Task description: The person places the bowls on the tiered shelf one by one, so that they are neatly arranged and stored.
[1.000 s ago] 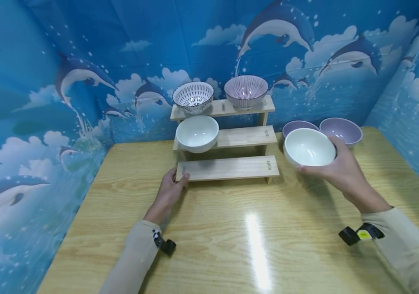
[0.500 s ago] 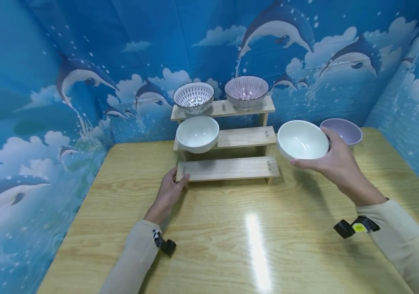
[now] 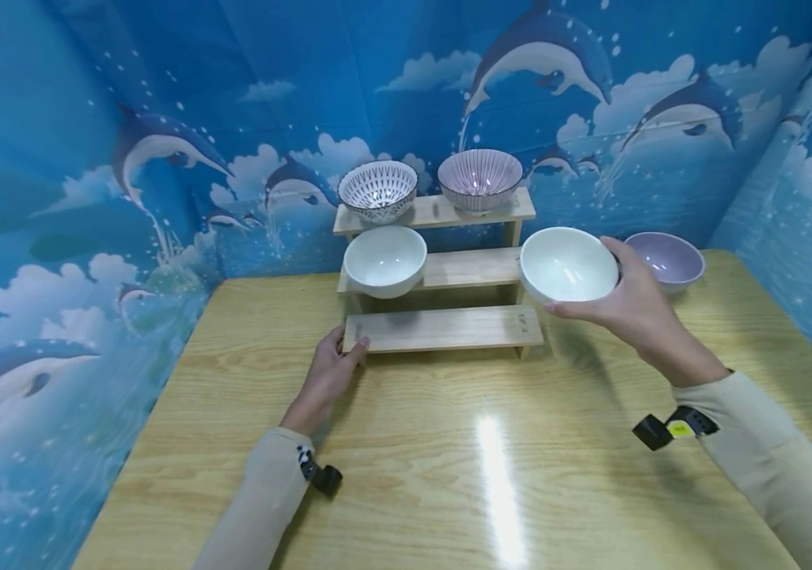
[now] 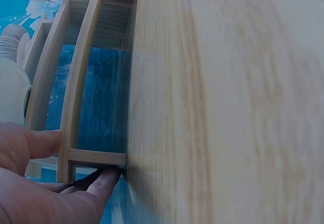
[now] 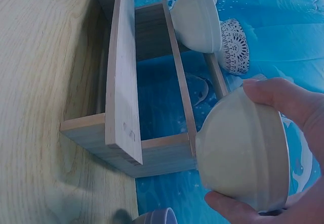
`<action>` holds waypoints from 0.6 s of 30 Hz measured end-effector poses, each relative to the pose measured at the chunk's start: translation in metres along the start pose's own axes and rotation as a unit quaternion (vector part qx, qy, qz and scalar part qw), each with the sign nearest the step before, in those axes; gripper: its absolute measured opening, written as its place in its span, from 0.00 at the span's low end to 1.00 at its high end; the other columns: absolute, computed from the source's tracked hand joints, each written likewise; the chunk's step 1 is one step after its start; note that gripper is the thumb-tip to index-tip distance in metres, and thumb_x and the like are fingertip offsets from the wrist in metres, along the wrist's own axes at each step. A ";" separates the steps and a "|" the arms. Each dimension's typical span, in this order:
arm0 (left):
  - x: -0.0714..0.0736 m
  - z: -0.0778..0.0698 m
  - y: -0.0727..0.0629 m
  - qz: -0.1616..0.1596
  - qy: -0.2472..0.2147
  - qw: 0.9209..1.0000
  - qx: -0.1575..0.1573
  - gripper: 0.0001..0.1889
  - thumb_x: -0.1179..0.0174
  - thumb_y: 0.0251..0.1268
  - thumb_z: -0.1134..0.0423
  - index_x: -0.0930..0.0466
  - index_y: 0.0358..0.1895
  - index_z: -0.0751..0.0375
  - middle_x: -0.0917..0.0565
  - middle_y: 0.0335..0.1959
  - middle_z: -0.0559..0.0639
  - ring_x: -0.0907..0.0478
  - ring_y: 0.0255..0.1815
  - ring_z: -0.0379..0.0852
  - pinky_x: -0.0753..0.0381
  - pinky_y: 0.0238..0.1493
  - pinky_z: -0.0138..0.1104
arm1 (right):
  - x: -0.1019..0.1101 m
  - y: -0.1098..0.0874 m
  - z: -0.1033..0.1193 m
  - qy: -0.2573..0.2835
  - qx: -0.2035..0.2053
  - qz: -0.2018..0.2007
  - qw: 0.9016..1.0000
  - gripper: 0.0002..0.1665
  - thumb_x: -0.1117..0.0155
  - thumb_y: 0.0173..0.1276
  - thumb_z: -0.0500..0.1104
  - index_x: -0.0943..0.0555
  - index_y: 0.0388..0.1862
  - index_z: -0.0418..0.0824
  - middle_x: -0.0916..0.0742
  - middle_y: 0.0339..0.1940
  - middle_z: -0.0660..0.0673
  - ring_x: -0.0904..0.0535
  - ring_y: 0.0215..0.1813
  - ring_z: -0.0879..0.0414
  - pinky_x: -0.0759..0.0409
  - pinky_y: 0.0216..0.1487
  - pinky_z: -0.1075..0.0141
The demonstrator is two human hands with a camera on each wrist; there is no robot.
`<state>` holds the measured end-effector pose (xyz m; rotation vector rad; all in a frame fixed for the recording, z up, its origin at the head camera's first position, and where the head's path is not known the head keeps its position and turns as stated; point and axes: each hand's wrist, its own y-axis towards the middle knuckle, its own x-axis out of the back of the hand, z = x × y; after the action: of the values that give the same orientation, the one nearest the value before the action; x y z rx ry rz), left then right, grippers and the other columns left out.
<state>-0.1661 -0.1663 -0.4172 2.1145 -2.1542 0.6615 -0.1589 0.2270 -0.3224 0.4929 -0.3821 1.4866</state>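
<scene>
A white bowl (image 3: 568,265) is held up by my right hand (image 3: 634,305), thumb and fingers gripping its sides. It hangs beside the right end of the middle step of a three-tier wooden stand (image 3: 442,328). My left hand (image 3: 326,370) grips the left end of the lowest step; in the left wrist view the thumb (image 4: 43,142) lies on the board and fingers reach under its end. Another white bowl (image 3: 385,261) sits on the middle step's left. Up top are a black-and-white patterned bowl (image 3: 377,191) and a purple striped bowl (image 3: 479,182).
One purple bowl (image 3: 665,260) stands on the wooden table (image 3: 406,475) at the back right. Part of a purple bowl (image 5: 157,217) shows at the bottom of the right wrist view. Blue dolphin-print cloth (image 3: 292,71) hangs behind and at both sides.
My right hand has carried the white bowl left and slightly up toward the stand. A second purple bowl, partly visible earlier, is now hidden in the head view. The left hand stays put.
</scene>
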 end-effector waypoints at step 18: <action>0.000 0.001 0.001 0.000 -0.004 1.000 0.001 0.35 0.47 0.80 0.52 0.50 0.82 0.57 0.41 0.80 0.55 0.40 0.78 0.53 0.35 0.75 0.46 | -0.014 0.013 0.015 0.017 0.011 0.019 1.000 0.75 0.13 0.48 0.51 0.54 0.84 0.40 0.35 0.76 0.33 0.33 0.69 0.35 0.22 0.59 0.39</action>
<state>-0.1664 -0.1661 -0.4182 2.1212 -2.1593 0.6563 -0.1713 0.2074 -0.3167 0.4779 -0.3504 1.5358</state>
